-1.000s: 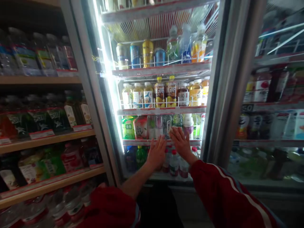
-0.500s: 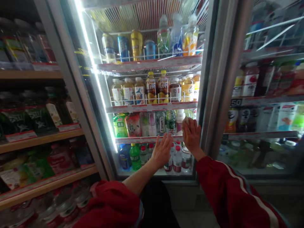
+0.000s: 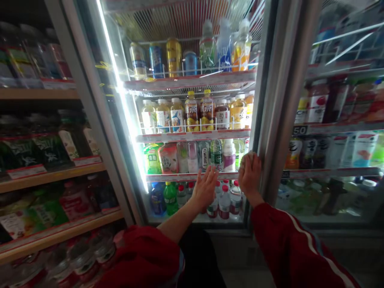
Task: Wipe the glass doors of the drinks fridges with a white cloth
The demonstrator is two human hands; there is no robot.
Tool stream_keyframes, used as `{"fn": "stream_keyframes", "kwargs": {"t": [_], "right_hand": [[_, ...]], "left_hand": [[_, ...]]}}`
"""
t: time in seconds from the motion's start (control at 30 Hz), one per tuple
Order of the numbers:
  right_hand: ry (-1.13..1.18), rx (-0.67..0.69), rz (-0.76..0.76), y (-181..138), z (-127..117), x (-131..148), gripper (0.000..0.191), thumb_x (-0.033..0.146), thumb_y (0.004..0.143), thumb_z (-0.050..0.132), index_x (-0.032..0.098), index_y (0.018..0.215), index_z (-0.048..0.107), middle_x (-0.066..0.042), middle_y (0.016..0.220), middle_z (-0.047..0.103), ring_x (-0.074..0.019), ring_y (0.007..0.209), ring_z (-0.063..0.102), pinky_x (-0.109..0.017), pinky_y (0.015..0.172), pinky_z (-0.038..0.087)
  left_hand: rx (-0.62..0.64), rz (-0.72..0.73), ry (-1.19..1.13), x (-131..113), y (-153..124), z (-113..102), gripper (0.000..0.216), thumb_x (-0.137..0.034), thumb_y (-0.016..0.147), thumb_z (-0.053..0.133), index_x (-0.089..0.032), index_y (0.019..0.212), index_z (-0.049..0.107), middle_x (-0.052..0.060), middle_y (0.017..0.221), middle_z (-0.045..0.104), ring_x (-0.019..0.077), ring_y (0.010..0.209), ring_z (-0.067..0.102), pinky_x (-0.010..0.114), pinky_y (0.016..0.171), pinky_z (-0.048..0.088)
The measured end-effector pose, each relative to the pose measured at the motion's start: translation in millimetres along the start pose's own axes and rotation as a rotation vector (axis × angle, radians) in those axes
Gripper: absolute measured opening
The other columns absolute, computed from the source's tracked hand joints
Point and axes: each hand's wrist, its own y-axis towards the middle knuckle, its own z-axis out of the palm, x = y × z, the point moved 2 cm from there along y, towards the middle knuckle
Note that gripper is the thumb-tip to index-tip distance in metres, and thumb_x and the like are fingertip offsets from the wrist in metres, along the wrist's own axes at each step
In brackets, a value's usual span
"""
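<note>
My left hand lies flat on the glass door of a lit drinks fridge, fingers spread, over the shelf of green, pink and clear bottles. To its right, my right hand presses against the same glass right at the door's right-hand metal frame, fingers stretched upward. Neither hand holds anything. Both arms wear red sleeves with a white stripe. Small water bottles with red caps stand on the lowest shelf behind my hands.
Cans and bottles fill the upper fridge shelves. A second, darker fridge section adjoins on the right. Open wooden shelves with bottled drinks stand on the left, with water bottles at the bottom.
My right hand has slid to the right across the glass up to the door frame. My left hand has moved slightly right too, still flat on the glass.
</note>
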Motion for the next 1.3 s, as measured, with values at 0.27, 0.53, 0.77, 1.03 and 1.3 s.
{"fn": "stream_keyframes", "kwargs": {"t": [0.27, 0.53, 0.77, 1.03, 1.3], "right_hand": [[0.100, 0.050, -0.126, 34.7, 25.9, 71.4, 0.051, 0.019, 0.088, 0.041, 0.021, 0.139, 0.038, -0.012, 0.149, 0.031, -0.0281, 0.141, 0.016, -0.053, 0.107, 0.027], [0.076, -0.067, 0.029, 69.9, 37.5, 59.1, 0.048, 0.030, 0.091, 0.038, 0.020, 0.138, 0.040, -0.015, 0.148, 0.032, -0.0287, 0.140, 0.021, -0.056, 0.106, 0.021], [0.165, 0.130, -0.260, 61.2, 52.4, 147.5, 0.041, 0.023, 0.089, 0.042, 0.023, 0.130, 0.050, -0.008, 0.144, 0.042, -0.0229, 0.141, 0.017, -0.050, 0.112, 0.013], [0.270, 0.026, -0.109, 94.6, 66.6, 172.3, 0.041, 0.024, 0.086, 0.046, 0.020, 0.127, 0.051, -0.011, 0.148, 0.033, -0.0260, 0.139, 0.022, -0.055, 0.110, 0.016], [0.334, 0.202, -0.403, 66.0, 82.8, 248.8, 0.040, 0.019, 0.088, 0.044, 0.023, 0.127, 0.051, -0.007, 0.144, 0.042, -0.0211, 0.142, 0.013, -0.053, 0.113, 0.007]], "left_hand": [[-0.099, -0.138, 0.012, 42.5, 8.7, -19.2, 0.064, -0.011, 0.075, 0.043, -0.009, 0.138, 0.033, 0.016, 0.149, 0.029, 0.0263, 0.141, 0.017, 0.055, 0.112, 0.016], [-0.216, -0.235, 0.040, 84.6, -4.2, -32.6, 0.069, -0.011, 0.074, 0.046, -0.013, 0.141, 0.028, 0.015, 0.149, 0.030, 0.0255, 0.141, 0.017, 0.054, 0.113, 0.011], [-0.241, -0.320, 0.104, 114.6, -23.2, -38.2, 0.060, -0.013, 0.077, 0.046, -0.011, 0.136, 0.035, 0.016, 0.148, 0.031, 0.0265, 0.140, 0.019, 0.054, 0.113, 0.013], [-0.145, -0.496, 0.131, 152.5, -59.7, -49.2, 0.064, -0.014, 0.076, 0.047, -0.010, 0.139, 0.032, 0.017, 0.149, 0.028, 0.0285, 0.140, 0.019, 0.057, 0.111, 0.019], [-0.088, -0.592, 0.144, 175.3, -96.6, -46.8, 0.065, -0.014, 0.075, 0.049, -0.010, 0.138, 0.033, 0.017, 0.150, 0.026, 0.0285, 0.141, 0.018, 0.056, 0.111, 0.018]]}}
